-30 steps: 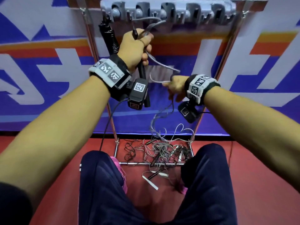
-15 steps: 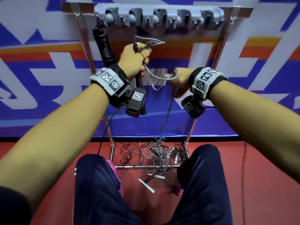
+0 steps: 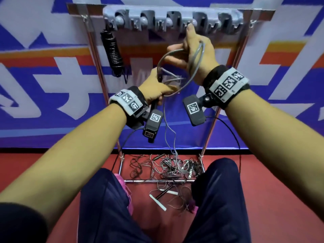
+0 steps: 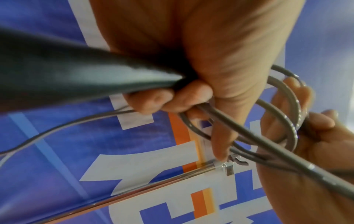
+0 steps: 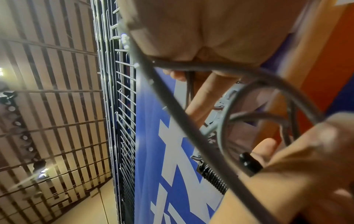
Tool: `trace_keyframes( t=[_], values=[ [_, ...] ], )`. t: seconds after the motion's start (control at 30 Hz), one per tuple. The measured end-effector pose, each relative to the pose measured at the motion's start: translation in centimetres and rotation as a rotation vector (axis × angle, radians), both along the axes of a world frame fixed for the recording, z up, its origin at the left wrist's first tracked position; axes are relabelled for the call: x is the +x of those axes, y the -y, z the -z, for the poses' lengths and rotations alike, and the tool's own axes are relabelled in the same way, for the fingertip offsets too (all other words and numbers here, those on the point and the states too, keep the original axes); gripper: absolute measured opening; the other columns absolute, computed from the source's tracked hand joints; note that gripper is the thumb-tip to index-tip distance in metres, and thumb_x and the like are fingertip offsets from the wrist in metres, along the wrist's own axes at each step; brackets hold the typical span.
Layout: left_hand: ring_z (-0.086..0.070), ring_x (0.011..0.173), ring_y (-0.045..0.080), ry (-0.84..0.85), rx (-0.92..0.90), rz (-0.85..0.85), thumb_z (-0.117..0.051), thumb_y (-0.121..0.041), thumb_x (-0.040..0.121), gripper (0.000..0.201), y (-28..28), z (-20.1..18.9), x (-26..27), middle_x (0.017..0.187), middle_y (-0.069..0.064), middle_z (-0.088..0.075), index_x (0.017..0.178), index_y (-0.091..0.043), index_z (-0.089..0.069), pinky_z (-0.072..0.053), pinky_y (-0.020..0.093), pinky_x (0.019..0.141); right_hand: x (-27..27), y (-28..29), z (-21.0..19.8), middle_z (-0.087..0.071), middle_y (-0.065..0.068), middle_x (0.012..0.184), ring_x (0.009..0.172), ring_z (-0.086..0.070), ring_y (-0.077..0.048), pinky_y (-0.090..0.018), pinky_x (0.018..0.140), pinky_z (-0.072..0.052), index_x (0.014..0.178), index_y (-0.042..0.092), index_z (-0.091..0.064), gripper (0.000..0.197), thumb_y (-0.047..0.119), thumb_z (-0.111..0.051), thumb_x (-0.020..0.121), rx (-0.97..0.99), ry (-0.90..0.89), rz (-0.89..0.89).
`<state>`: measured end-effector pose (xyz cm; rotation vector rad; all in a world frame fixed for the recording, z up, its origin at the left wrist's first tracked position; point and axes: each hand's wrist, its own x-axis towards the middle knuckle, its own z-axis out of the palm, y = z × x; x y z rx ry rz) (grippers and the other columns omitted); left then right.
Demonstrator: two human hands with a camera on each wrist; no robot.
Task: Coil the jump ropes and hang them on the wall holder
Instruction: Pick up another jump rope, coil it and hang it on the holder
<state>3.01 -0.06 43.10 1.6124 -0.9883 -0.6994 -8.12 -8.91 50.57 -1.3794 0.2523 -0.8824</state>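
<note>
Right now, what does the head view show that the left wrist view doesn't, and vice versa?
Head only: the wall holder, a black coiled rope hanging at its left end, and tangled ropes on the floor. Left wrist only: the fingers of the left hand seen from below, curled round a black handle. Both: grey rope loops held between the left hand and the right hand.

Left wrist strap (image 3: 128, 104) and right wrist strap (image 3: 228, 83): black, each with a white panel of three square codes. Left camera pod (image 3: 153, 122) and right camera pod (image 3: 194, 111): black, one code tag each, thin black cable (image 3: 239, 148) trailing. Navy trousers (image 3: 105, 216), pink shoe (image 3: 123, 185).
</note>
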Motion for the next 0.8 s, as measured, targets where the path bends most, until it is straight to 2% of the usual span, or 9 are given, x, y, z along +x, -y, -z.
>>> trace_keyframes(
  t=[0.1, 0.2, 0.3, 0.4, 0.5, 0.57, 0.63, 0.7, 0.8],
  values=[
    [-0.033, 0.036, 0.009, 0.006, 0.040, 0.011, -0.079, -0.016, 0.086, 0.060, 0.1, 0.4, 0.3, 0.061, 0.001, -0.045, 0.136, -0.024, -0.048, -0.034, 0.021, 0.041, -0.4, 0.2, 0.8, -0.067, -0.017, 0.073, 0.068, -0.069, -0.027, -0.039, 0.067, -0.061, 0.073, 0.009, -0.043, 0.041, 0.033, -0.042, 0.106, -0.024, 0.004, -0.009],
    [-0.036, 0.037, 0.003, 0.143, -0.090, -0.071, -0.073, -0.012, 0.091, 0.008, 0.6, -0.3, 0.0, 0.047, -0.011, -0.046, 0.096, -0.006, -0.070, -0.033, 0.019, 0.042, -0.2, 0.3, 1.4, -0.064, -0.016, 0.089, 0.055, -0.062, -0.024, -0.030, 0.049, -0.053, 0.092, 0.010, -0.046, 0.020, 0.024, -0.059, 0.100, -0.006, 0.086, 0.036],
    [-0.039, 0.041, -0.004, 0.146, -0.264, -0.190, -0.068, -0.003, 0.092, 0.011, 1.1, -2.2, 0.5, 0.042, -0.017, -0.050, 0.087, -0.013, -0.071, -0.034, 0.017, 0.047, 0.2, 1.2, 3.9, -0.055, -0.015, 0.089, 0.048, -0.049, -0.017, -0.022, 0.041, -0.037, 0.101, 0.015, -0.046, 0.032, 0.023, -0.074, 0.087, 0.033, 0.093, 0.188],
    [-0.027, 0.036, 0.008, 0.024, -0.284, -0.187, -0.063, -0.010, 0.089, 0.020, 0.6, -5.0, 0.4, 0.040, -0.013, -0.034, 0.071, -0.018, -0.058, -0.027, 0.019, 0.040, 1.1, 1.8, 9.3, -0.060, -0.002, 0.086, 0.055, -0.054, -0.004, -0.018, 0.050, -0.043, 0.113, 0.010, -0.053, 0.053, 0.036, -0.077, 0.074, -0.073, -0.133, 0.298],
    [-0.022, 0.036, 0.011, -0.003, -0.340, -0.121, -0.060, -0.010, 0.099, 0.031, -0.1, -6.6, -0.3, 0.044, -0.008, -0.026, 0.070, -0.018, -0.050, -0.021, 0.021, 0.043, 2.7, -0.1, 15.2, -0.059, -0.005, 0.110, 0.042, -0.051, -0.004, -0.021, 0.040, -0.039, 0.137, 0.020, -0.045, 0.062, 0.023, -0.075, 0.084, -0.178, -0.571, -0.089],
    [-0.019, 0.035, 0.013, -0.040, -0.351, -0.054, -0.059, -0.013, 0.100, 0.033, -0.3, -6.8, -0.7, 0.047, -0.004, -0.024, 0.070, -0.017, -0.046, -0.023, 0.022, 0.042, 4.2, -1.0, 18.3, -0.061, -0.009, 0.112, 0.044, -0.059, -0.007, -0.022, 0.037, -0.043, 0.137, 0.014, -0.049, 0.049, 0.017, -0.066, 0.092, -0.314, -0.844, -0.258],
    [-0.020, 0.035, 0.010, -0.033, -0.340, -0.046, -0.059, -0.011, 0.100, 0.026, -0.7, -6.2, -0.6, 0.046, -0.008, -0.026, 0.076, -0.012, -0.049, -0.022, 0.021, 0.042, 5.4, -1.6, 19.1, -0.063, -0.015, 0.098, 0.044, -0.062, -0.010, -0.022, 0.037, -0.047, 0.125, -0.005, -0.056, 0.031, 0.014, -0.048, 0.103, -0.245, -0.932, -0.292],
    [-0.022, 0.035, 0.006, 0.012, -0.330, -0.092, -0.059, -0.005, 0.098, 0.020, -1.4, -4.9, 0.3, 0.043, -0.013, -0.029, 0.079, -0.009, -0.055, -0.020, 0.018, 0.040, 6.1, -1.5, 17.3, -0.063, -0.021, 0.084, 0.041, -0.060, -0.014, -0.023, 0.036, -0.046, 0.102, -0.011, -0.057, 0.032, 0.013, -0.036, 0.106, -0.100, -0.743, -0.211],
    [-0.021, 0.032, 0.007, -0.028, -0.271, -0.210, -0.060, -0.003, 0.098, 0.029, -2.8, -2.6, 2.4, 0.041, -0.011, -0.028, 0.071, -0.014, -0.056, -0.022, 0.015, 0.040, 6.0, 1.3, 9.8, -0.062, -0.009, 0.063, 0.035, -0.054, -0.012, -0.021, 0.034, -0.039, 0.076, 0.010, -0.048, 0.036, 0.018, -0.034, 0.108, -0.054, -0.213, 0.163]
  ],
)
